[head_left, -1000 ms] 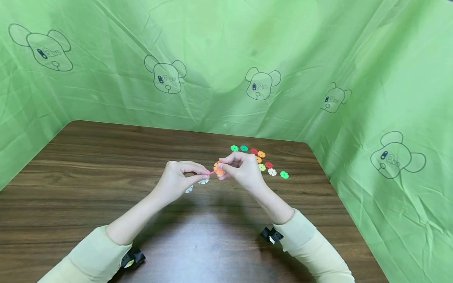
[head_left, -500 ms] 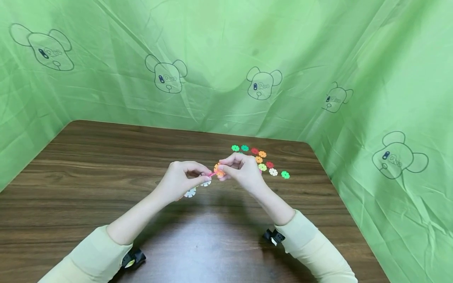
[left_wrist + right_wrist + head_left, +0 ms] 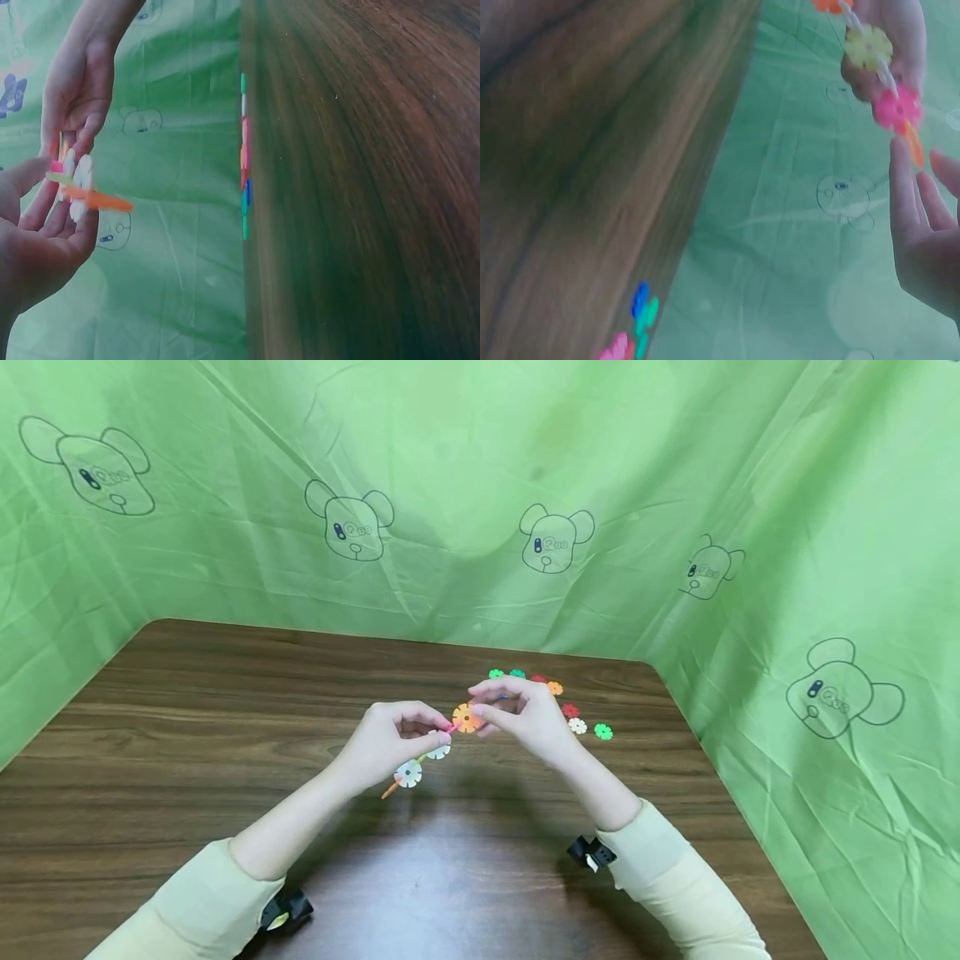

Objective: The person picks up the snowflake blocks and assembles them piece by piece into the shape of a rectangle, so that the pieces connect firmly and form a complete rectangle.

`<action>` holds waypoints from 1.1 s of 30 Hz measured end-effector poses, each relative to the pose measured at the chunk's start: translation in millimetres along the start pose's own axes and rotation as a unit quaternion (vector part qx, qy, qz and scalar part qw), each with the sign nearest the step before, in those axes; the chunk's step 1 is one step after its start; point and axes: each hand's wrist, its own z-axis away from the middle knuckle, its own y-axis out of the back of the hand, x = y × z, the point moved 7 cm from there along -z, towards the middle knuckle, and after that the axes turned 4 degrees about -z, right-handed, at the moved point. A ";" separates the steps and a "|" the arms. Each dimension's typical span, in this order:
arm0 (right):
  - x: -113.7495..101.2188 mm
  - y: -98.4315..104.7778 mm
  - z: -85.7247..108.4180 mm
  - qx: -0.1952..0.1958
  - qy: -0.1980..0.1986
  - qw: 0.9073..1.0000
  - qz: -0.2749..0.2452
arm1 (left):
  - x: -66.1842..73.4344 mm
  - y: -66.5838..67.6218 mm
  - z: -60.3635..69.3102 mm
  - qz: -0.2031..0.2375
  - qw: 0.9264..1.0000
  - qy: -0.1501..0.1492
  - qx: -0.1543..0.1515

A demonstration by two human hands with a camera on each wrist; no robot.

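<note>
My left hand (image 3: 393,735) pinches a pink snowflake disc (image 3: 453,727) between thumb and fingers. That disc belongs to a chain of slotted plastic discs held above the table. Toward the left-hand end come a white disc (image 3: 408,773), a yellow-green disc (image 3: 868,48) and an orange disc (image 3: 109,201) seen edge-on. Another orange disc (image 3: 466,718) sticks out at the right end, joined to the pink one. Beside it is my right hand (image 3: 525,714), fingers parted and loosely bent; the thumb tip lies by the disc's edge, and contact is hard to tell.
Loose discs lie on the brown wooden table (image 3: 225,710) behind and right of the right hand, among them a green disc (image 3: 603,732), a white disc (image 3: 577,725) and a red disc (image 3: 570,711). Green cloth (image 3: 450,460) hangs around the table's far and side edges.
The right hand has loosened its pinch on the orange disc and shifted slightly right. The left hand still holds the pink disc, while the chain has turned so more of it shows below that hand.
</note>
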 end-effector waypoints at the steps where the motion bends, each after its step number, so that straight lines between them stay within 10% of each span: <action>1: -1.8 2.8 0.0 -0.001 0.004 1.000 0.012 | -0.4 0.3 0.5 0.002 1.000 0.004 0.000; 16: 16.4 74.5 0.3 0.016 0.065 0.955 0.288 | -7.9 14.7 5.7 -0.013 1.000 0.014 0.014; 33: 94.5 137.5 -5.6 -0.026 0.003 0.939 0.343 | -10.1 19.1 6.8 -0.011 0.999 0.034 0.018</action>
